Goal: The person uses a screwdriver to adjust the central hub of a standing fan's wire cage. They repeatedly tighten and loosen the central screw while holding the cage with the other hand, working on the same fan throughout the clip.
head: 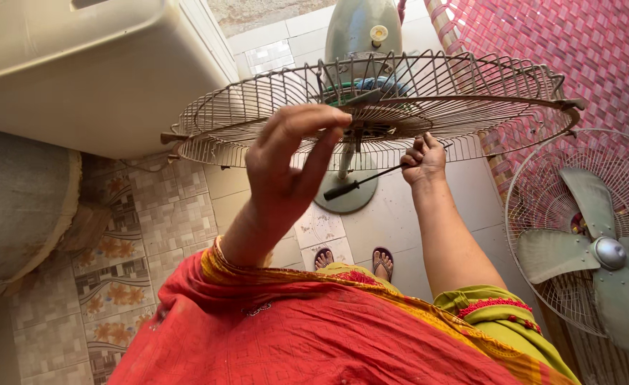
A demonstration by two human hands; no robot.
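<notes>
A round wire fan guard lies almost flat on top of a grey-green pedestal fan, in front of me. My left hand is raised at the guard's near side, thumb and fingertips pinched together on its wires close to the hub. My right hand reaches under the guard just right of the hub. It grips a thin screwdriver whose black handle points down and to the left. The hub itself is mostly hidden behind the wires and my left hand.
The fan's round base stands on the tiled floor above my sandalled feet. A second fan with grey blades in a wire guard lies at the right. A cream cabinet and a grey drum fill the left; a red woven mat is far right.
</notes>
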